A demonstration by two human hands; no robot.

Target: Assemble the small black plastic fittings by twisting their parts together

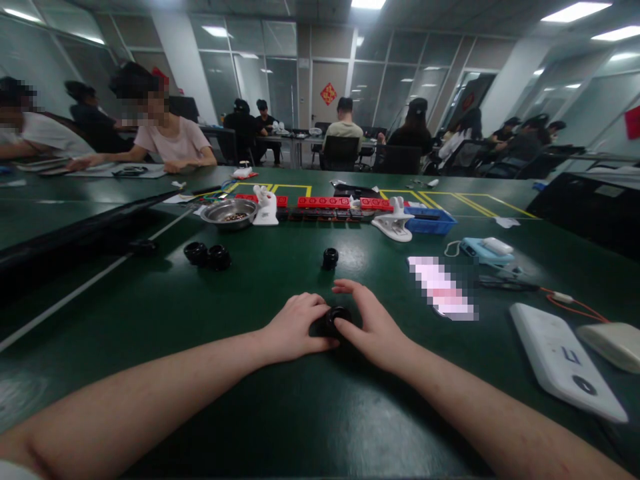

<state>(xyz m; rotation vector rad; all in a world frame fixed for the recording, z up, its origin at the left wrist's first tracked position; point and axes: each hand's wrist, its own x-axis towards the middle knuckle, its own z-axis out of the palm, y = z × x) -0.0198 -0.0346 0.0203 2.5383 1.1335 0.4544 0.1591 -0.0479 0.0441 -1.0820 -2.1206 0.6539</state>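
A small black round fitting with a ring-shaped top sits low over the green table between my hands. My left hand grips its left side, the thumb in front and the fingers behind, partly hidden. From the right, my right hand closes on it, with the thumb pressed at its top and the index finger arched beyond it. Just past my fingers stands a similar black fitting. Two more black fittings lie side by side to the left.
A metal bowl with small parts, white clamps, red blocks and a blue tray line the back. On the right lie a phone, a blue device and a white device. People sit beyond.
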